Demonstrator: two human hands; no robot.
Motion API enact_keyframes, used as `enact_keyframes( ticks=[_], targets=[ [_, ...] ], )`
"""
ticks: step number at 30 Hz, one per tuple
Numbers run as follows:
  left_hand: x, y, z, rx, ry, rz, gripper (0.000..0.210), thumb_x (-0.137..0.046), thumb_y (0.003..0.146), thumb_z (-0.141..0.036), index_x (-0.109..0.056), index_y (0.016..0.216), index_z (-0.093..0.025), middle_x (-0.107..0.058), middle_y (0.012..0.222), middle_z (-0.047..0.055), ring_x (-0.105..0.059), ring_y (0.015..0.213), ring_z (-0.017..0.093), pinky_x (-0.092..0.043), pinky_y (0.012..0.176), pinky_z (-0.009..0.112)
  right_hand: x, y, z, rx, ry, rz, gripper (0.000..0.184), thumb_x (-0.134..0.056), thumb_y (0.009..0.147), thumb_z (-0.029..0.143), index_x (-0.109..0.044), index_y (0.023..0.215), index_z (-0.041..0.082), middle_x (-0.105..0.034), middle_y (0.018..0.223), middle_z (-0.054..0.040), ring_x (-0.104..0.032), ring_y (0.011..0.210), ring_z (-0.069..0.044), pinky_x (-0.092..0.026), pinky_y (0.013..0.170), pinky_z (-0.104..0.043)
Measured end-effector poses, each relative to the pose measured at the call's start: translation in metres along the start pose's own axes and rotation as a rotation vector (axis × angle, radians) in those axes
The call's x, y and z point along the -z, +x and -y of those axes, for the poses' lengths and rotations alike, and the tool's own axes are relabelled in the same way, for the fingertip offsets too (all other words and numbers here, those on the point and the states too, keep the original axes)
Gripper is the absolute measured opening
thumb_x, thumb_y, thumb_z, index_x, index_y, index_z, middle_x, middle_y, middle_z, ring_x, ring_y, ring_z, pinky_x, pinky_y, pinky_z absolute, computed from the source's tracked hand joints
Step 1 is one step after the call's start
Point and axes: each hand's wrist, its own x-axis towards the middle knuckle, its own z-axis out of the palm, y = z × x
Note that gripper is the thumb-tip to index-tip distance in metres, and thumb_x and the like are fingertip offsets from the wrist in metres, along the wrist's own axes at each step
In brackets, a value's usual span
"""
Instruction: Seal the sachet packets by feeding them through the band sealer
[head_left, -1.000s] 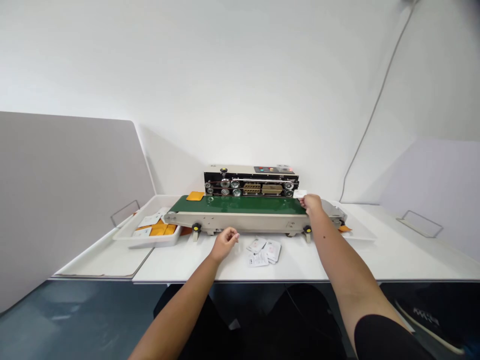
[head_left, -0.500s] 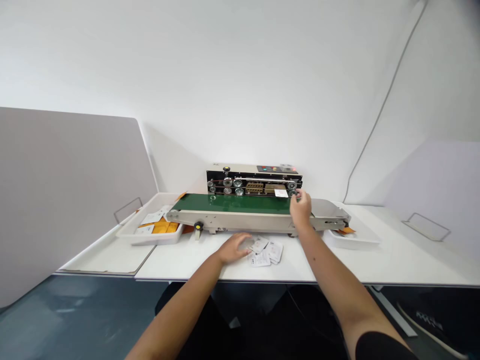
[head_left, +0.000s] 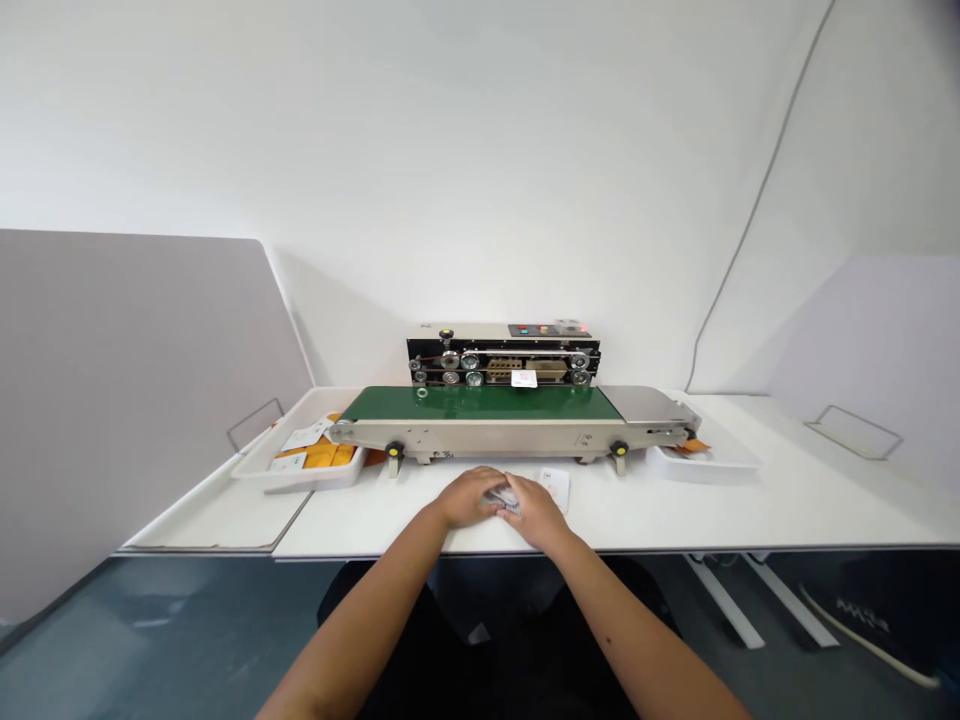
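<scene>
At the table's front edge my left hand point(head_left: 469, 498) and my right hand point(head_left: 535, 514) meet, fingers curled round a small bunch of white printed sachets point(head_left: 501, 497). The fingers hide most of the bunch. Just beyond my right hand another white sachet point(head_left: 556, 487) lies flat on the table. Behind my hands stands a band sealing machine point(head_left: 480, 438) with a green conveyor belt point(head_left: 495, 402). One white sachet point(head_left: 523, 379) sticks out of its sealing bands, over the back of the belt.
A white tray point(head_left: 251, 466) with orange and white packets stands at the machine's left end. Another white tray point(head_left: 720, 465) with something orange sits under its right end. Wire handles point(head_left: 855, 432) rise at both sides, and a grey cable point(head_left: 757, 210) runs down the wall.
My right hand has come down from the machine's infeed to the sachets, and both hands have closed round several of them. The sachet in the sealer has moved left.
</scene>
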Motion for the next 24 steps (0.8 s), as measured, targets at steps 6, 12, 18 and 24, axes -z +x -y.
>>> enact_keyframes(
  ticks=[6,12,18,24],
  targets=[
    [-0.002,0.004,0.003,0.039,-0.117,-0.049,0.030,-0.067,0.087,-0.032,-0.071,0.116,-0.024,-0.072,0.113,0.011,-0.063,0.108,0.027,-0.044,0.101,0.040,0.001,0.001,-0.004,0.018,0.224,-0.046,0.061,-0.052,0.084,0.010,-0.050,0.144,0.025,-0.059,0.138,-0.0072,-0.054,0.126,-0.023,-0.040,0.110,-0.040],
    [-0.002,0.001,0.010,0.182,-0.234,-0.276,0.025,-0.062,0.091,-0.039,-0.075,0.100,-0.020,-0.072,0.101,0.012,-0.064,0.097,0.025,-0.049,0.092,0.040,0.009,-0.003,-0.003,-0.017,0.294,-0.182,0.039,-0.045,0.092,0.019,-0.067,0.124,0.026,-0.068,0.122,-0.0049,-0.060,0.117,-0.022,-0.044,0.105,-0.041],
    [-0.011,-0.004,0.015,0.375,-0.696,-0.282,0.050,-0.072,0.082,-0.048,-0.061,0.121,-0.018,-0.067,0.099,0.008,-0.068,0.089,0.022,-0.054,0.084,0.038,0.010,-0.002,-0.007,-0.097,0.359,-0.235,0.034,-0.053,0.088,0.027,-0.071,0.117,0.024,-0.070,0.117,-0.0072,-0.063,0.111,-0.025,-0.047,0.101,-0.042],
    [-0.009,-0.005,0.007,0.320,-0.801,-0.136,0.061,-0.074,0.082,-0.044,-0.053,0.133,-0.018,-0.065,0.096,0.007,-0.065,0.084,0.019,-0.054,0.075,0.032,0.010,-0.002,-0.007,-0.072,0.442,-0.218,0.035,-0.053,0.089,0.030,-0.071,0.118,0.024,-0.071,0.115,-0.0067,-0.066,0.106,-0.025,-0.050,0.096,-0.040]
  ],
)
